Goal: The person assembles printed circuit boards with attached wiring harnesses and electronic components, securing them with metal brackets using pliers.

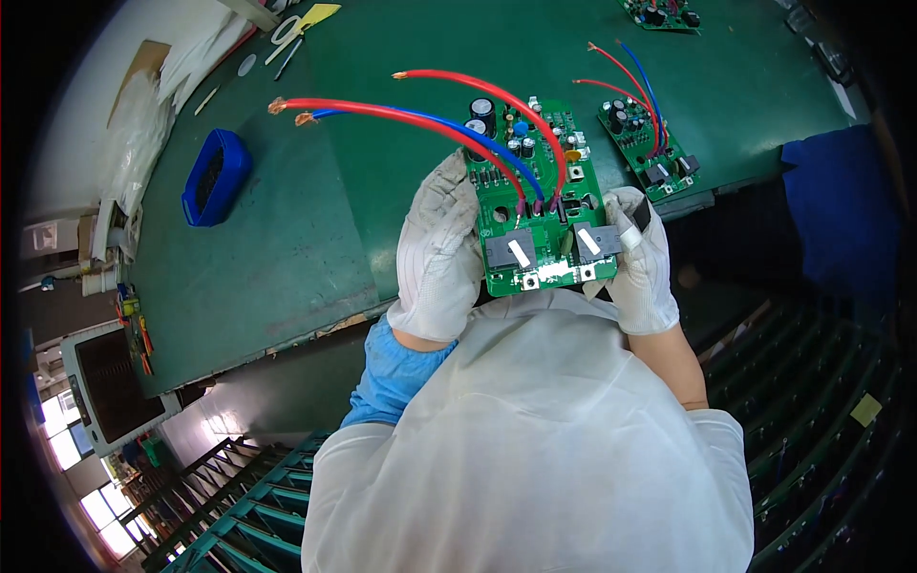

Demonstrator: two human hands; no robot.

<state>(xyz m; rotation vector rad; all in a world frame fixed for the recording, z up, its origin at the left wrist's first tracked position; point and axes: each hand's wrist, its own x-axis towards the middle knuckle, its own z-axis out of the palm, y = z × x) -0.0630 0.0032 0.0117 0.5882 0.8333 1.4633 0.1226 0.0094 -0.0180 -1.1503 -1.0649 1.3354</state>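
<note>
Between my two gloved hands I hold a green circuit board [495, 202] above the near edge of the green table. My left hand [437, 250] is closed on its left edge, fingers partly behind it. My right hand [646, 265] grips the lower right edge, thumb near a black block [597, 243] with a white strip. Two red wires [478, 76] and one blue wire [449, 122] rise from the middle of the board and bend left, their copper ends bare. Black capacitors [482, 113] stand at the board's far end. Both gloves are white.
On the table [306, 191], a second wired circuit board [635, 143] lies to the right, another board [664, 14] at the far edge. A blue bin [216, 180] with small dark parts stands left. Scissors [287, 31] lie far left; a blue cloth [841, 210] hangs right.
</note>
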